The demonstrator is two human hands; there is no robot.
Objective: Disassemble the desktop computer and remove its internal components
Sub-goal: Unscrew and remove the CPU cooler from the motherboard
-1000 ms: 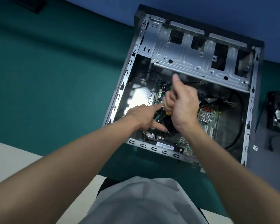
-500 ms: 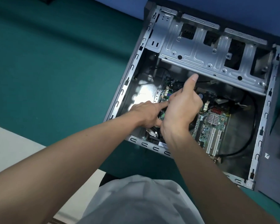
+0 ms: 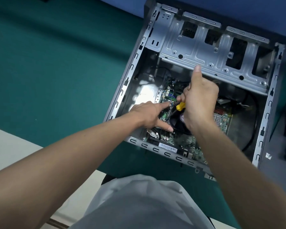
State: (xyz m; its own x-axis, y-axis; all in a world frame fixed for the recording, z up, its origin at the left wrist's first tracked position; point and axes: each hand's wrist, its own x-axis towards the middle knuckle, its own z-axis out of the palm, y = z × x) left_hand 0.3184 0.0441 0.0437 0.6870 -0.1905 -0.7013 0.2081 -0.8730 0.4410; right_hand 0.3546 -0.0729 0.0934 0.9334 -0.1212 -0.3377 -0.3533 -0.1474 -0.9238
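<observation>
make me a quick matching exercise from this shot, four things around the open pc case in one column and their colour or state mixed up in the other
Things:
1. screwdriver
2. motherboard
3. drive cage
4. left hand

Descriptions:
a. bare grey metal, at the far end of the case
b. fingers straight, index pointing at the board
c. yellow handle, gripped by the right hand
d. green, on the case floor

Pairs: 1-c, 2-d, 3-a, 4-b

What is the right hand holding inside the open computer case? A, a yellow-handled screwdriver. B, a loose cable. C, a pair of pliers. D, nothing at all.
A: the right hand grips a screwdriver, and its yellow handle shows at the edge of the hand.
</observation>
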